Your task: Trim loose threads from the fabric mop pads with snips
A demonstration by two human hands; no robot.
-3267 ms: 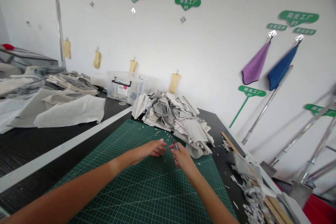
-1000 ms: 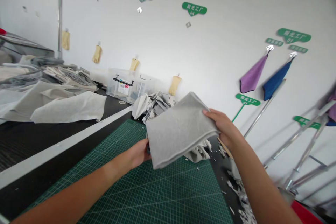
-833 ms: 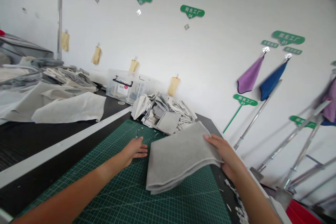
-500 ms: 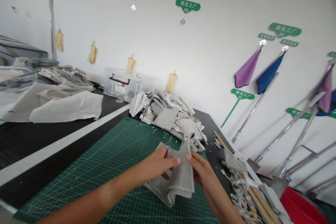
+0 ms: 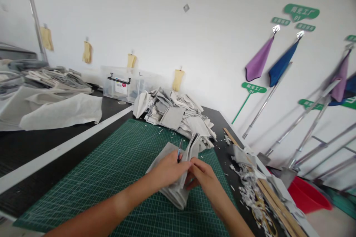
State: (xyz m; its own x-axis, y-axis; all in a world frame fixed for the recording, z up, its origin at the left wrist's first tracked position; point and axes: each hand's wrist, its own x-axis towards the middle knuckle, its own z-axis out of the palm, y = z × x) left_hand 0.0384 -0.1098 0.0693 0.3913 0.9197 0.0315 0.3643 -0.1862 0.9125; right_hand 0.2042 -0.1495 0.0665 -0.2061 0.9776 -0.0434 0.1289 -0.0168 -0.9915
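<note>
A fabric workshop — green cutting mat (image 5: pixel 83 177), heaped grey cloth (image 5: pixel 175 118), wall-side metal poles (image 5: pixel 303 117).

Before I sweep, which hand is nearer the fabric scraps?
Right: the right hand, on the grey cloth, is closer to the fabric scraps; the left hand, holding small scissors, is farther.

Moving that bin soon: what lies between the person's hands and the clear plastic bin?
The head view shows the green cutting mat, then a heap of grey cloth pieces.

Left hand (image 5: pixel 168 170) with small blue scissors (image 5: pixel 179 151) at folded grey cloth (image 5: pixel 174 192), right hand (image 5: pixel 201 177) on its edge
</note>
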